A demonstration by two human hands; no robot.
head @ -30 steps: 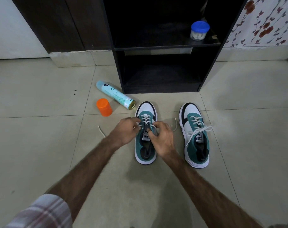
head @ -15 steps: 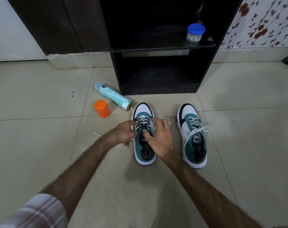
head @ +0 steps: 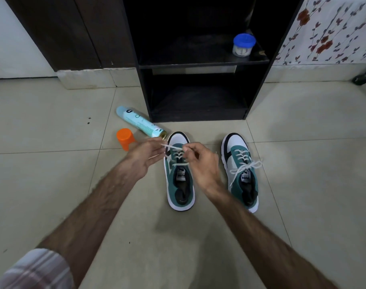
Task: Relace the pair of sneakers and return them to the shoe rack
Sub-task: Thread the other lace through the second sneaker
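Note:
Two teal, white and black sneakers stand on the tiled floor, toes toward a black shoe rack (head: 201, 65). The left sneaker (head: 180, 192) has a white lace (head: 171, 147) partly threaded, its ends loose. My left hand (head: 145, 158) hovers at the shoe's left side and pinches one lace end. My right hand (head: 201, 163) is above the tongue, fingers curled, pinching the other lace end. The right sneaker (head: 241, 170) is laced, with a tied bow.
A light-blue spray can (head: 139, 121) lies on the floor left of the rack, an orange cap (head: 125, 138) beside it. A small jar with a blue lid (head: 243, 45) stands on the rack's upper shelf. The lower shelf is dark inside.
Both hands have risen off the left sneaker and drawn the lace ends up and apart above it. The view has shifted slightly.

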